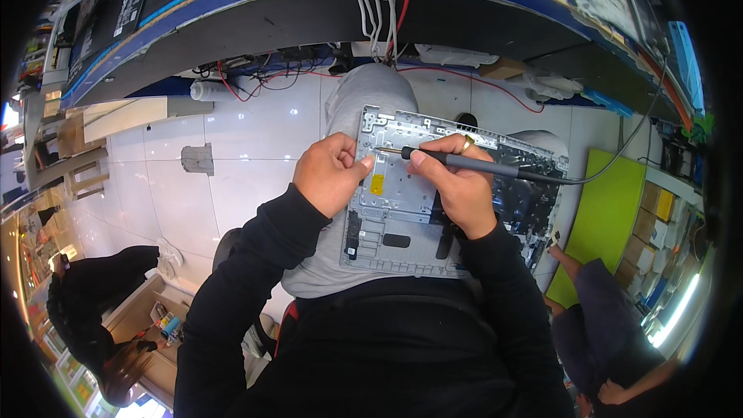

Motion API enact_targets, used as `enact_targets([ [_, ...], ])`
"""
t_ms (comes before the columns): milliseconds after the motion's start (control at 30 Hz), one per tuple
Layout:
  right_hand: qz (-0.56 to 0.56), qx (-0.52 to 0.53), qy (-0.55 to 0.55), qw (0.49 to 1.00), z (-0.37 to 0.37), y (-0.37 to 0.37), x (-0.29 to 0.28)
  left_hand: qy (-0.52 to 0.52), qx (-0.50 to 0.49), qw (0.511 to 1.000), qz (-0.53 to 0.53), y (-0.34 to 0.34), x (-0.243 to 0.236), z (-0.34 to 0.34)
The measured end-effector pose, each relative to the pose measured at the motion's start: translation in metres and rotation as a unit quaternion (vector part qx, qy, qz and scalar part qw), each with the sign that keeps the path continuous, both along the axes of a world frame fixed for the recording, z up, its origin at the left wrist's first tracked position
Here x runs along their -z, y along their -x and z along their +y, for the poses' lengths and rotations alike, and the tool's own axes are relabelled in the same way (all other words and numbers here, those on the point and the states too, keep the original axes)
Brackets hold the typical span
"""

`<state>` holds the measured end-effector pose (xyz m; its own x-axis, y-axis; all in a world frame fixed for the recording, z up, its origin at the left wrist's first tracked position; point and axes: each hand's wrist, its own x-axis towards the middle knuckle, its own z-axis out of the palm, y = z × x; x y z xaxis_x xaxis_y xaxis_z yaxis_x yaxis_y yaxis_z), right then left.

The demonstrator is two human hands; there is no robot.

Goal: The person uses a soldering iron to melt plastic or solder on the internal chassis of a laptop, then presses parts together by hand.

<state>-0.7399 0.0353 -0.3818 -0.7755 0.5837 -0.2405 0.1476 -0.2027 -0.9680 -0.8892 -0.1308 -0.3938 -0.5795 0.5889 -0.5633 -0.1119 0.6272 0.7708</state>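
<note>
A silver laptop chassis (408, 193) lies across my lap with its inner side up, showing screw posts, metal plating and a black sheet over its right part. My right hand (467, 193) is closed round the dark grey handle of a soldering iron (495, 167), held like a pen. Its thin metal tip points left, close to the chassis's upper left area; whether it touches cannot be told. My left hand (330, 173) pinches the chassis's left edge, thumb on top near the tip, other fingers curled and partly hidden. A piece of yellow tape (377, 184) sits just below the tip.
The iron's grey cable (631, 138) runs up to the right. A workbench (255, 46) with white and red cables (371, 0) hanging over it stands ahead. A green board (600, 209) leans at right. Other people sit behind, lower left (97, 310) and lower right (607, 333).
</note>
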Motion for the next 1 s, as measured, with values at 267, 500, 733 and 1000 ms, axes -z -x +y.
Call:
enact_targets([
  [267,-0.012,-0.020,-0.031,0.999,-0.002,0.003,0.005,0.001,-0.001,1.000,0.001,-0.001,-0.004,0.001],
  [500,-0.029,-0.031,-0.063,0.997,-0.002,0.003,0.003,0.007,0.001,1.000,0.010,0.000,0.002,-0.003],
  [733,-0.022,-0.026,-0.012,0.999,-0.002,0.002,0.000,0.005,-0.005,1.000,-0.003,-0.002,-0.003,-0.001],
  [1000,-0.045,-0.051,0.111,0.991,0.011,0.005,-0.019,-0.005,-0.003,1.000,-0.006,-0.001,0.001,-0.003],
])
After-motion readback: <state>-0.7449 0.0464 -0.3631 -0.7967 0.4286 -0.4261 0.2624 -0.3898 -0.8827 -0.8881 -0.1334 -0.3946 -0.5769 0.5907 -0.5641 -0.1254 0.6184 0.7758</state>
